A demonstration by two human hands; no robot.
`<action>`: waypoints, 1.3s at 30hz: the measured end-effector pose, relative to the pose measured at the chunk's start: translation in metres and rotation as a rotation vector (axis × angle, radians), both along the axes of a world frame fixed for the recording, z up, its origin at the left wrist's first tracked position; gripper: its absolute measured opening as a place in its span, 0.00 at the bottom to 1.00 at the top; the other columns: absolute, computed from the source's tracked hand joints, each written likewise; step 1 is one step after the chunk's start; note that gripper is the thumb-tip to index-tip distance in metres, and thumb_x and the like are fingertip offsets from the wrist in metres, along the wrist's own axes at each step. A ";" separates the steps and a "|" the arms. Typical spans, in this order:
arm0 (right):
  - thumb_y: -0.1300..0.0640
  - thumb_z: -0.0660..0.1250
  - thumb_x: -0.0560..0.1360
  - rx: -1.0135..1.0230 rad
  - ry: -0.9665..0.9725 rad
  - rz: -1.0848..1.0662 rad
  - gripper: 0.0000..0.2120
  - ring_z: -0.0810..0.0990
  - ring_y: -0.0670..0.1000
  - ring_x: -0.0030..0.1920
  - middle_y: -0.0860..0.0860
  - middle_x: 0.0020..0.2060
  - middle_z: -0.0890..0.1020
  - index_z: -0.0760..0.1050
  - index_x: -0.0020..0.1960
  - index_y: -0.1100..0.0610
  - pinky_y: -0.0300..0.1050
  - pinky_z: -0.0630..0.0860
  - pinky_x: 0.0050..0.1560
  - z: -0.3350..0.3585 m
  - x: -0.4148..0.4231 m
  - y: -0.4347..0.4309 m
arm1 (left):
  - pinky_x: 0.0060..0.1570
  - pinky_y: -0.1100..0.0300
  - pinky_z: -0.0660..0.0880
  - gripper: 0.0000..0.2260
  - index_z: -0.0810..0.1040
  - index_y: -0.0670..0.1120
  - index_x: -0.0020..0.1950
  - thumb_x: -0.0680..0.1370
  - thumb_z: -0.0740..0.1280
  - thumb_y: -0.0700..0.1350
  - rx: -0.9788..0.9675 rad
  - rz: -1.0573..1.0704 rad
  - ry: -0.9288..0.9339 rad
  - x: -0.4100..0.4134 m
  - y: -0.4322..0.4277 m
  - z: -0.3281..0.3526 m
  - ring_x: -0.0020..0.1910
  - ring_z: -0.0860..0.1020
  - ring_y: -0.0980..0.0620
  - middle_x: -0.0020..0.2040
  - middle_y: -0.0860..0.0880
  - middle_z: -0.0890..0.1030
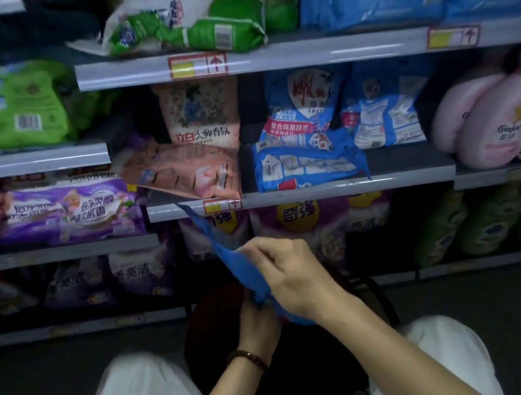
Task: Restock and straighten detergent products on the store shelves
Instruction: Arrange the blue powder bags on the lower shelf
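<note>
Blue bag [245, 271] is off the shelf [349, 186], near you: your right hand [290, 275] pinches its upper edge, left hand [256, 321] grips beneath, apparently steadying it before placement.

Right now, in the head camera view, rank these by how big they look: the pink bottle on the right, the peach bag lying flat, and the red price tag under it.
1. Pink bottle
2. Peach bag, close to the bottle, so unsure
3. Price tag, clearly smallest

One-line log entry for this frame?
both hands: hold blue cloth | left hand below, right hand on top | middle shelf: blue detergent bag flat
</note>
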State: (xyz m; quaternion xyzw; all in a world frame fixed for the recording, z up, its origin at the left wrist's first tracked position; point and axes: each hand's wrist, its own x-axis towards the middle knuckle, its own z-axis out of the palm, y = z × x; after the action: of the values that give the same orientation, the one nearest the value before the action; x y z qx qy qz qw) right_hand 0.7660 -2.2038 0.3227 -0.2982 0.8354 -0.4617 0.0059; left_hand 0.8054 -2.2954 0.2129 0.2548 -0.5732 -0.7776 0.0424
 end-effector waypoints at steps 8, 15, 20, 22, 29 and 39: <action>0.43 0.72 0.77 0.035 -0.384 -0.835 0.29 0.75 0.69 0.65 0.67 0.62 0.76 0.73 0.67 0.64 0.58 0.72 0.66 -0.045 -0.019 0.047 | 0.60 0.34 0.80 0.09 0.78 0.48 0.64 0.87 0.61 0.42 0.106 0.046 0.110 -0.001 0.008 0.058 0.56 0.86 0.42 0.57 0.43 0.87; 0.34 0.72 0.68 -0.894 -1.125 -0.499 0.30 0.86 0.61 0.50 0.61 0.54 0.88 0.84 0.60 0.55 0.53 0.77 0.51 -0.044 -0.022 0.067 | 0.51 0.38 0.84 0.12 0.76 0.42 0.69 0.86 0.62 0.43 0.338 0.051 0.231 -0.038 0.016 0.092 0.60 0.84 0.35 0.62 0.36 0.84; 0.38 0.82 0.64 -1.119 -0.982 -0.396 0.36 0.83 0.67 0.62 0.64 0.58 0.86 0.83 0.64 0.58 0.66 0.76 0.69 -0.032 -0.064 0.059 | 0.55 0.43 0.85 0.22 0.75 0.41 0.74 0.82 0.66 0.48 0.428 -0.076 0.250 -0.082 0.017 0.096 0.63 0.82 0.34 0.65 0.35 0.83; 0.40 0.85 0.61 -1.135 -0.949 -0.411 0.39 0.83 0.69 0.62 0.65 0.59 0.85 0.82 0.66 0.59 0.69 0.74 0.70 -0.025 -0.089 0.059 | 0.54 0.48 0.85 0.26 0.72 0.41 0.77 0.81 0.66 0.52 0.390 -0.143 0.248 -0.108 0.013 0.097 0.66 0.81 0.35 0.68 0.35 0.81; 0.40 0.75 0.75 -0.987 -0.791 -0.406 0.22 0.88 0.55 0.53 0.53 0.55 0.89 0.81 0.64 0.51 0.52 0.82 0.52 0.003 -0.203 0.067 | 0.45 0.56 0.84 0.17 0.74 0.40 0.70 0.87 0.62 0.50 0.174 -0.179 0.181 -0.225 -0.002 0.118 0.55 0.86 0.44 0.64 0.39 0.82; 0.39 0.69 0.80 -0.361 -0.674 -0.720 0.28 0.84 0.64 0.58 0.61 0.60 0.83 0.77 0.66 0.62 0.64 0.81 0.61 -0.080 -0.289 0.075 | 0.36 0.50 0.83 0.11 0.74 0.50 0.59 0.87 0.59 0.56 -0.064 -0.214 -0.087 -0.270 -0.015 0.092 0.45 0.86 0.37 0.53 0.39 0.86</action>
State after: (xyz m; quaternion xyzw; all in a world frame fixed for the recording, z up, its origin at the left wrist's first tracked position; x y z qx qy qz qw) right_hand 0.4772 -2.1289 0.2422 0.1765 0.7437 -0.6416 0.0638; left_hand 0.5358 -2.3100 0.3053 0.2243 -0.6230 -0.7472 -0.0576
